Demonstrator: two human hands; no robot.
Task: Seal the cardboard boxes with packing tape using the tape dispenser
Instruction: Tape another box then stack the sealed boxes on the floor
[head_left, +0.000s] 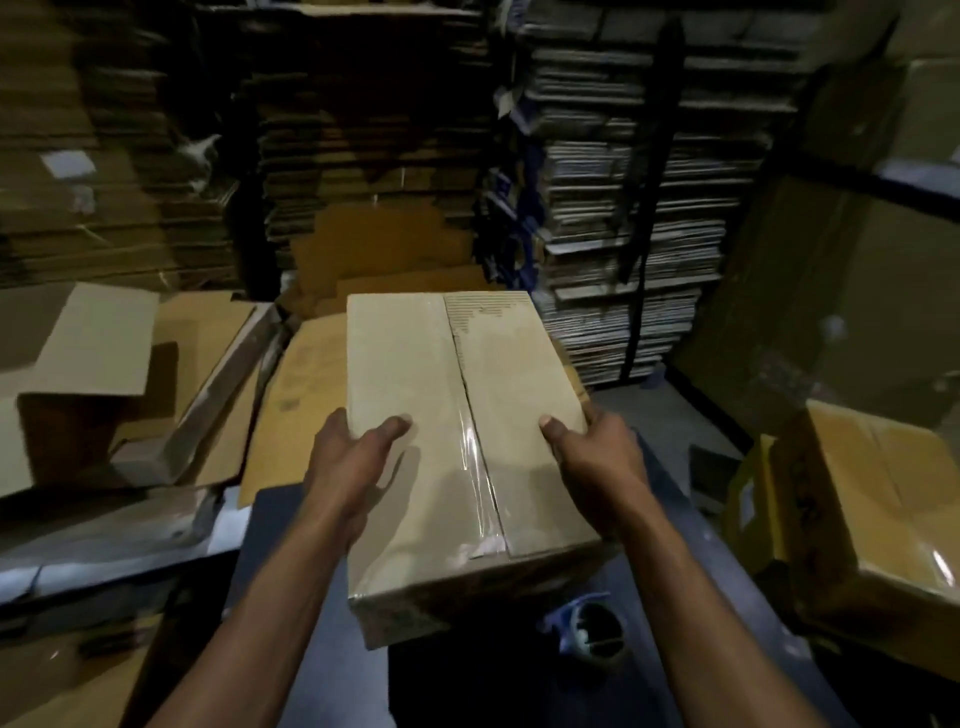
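A closed cardboard box fills the middle of the head view, long side running away from me. Clear packing tape runs along its centre seam on the near half; the far right flap shows torn corrugation. My left hand grips the box's left edge, thumb on top. On the right edge my right hand holds it the same way. The tape dispenser, blue with a roll in it, lies on the dark surface just below the box's near right corner, touched by neither hand.
Stacks of flattened cardboard rise behind and to the right. Loose cardboard sheets and an open box lie at the left. A taped box sits at the right, with a yellow carton beside it.
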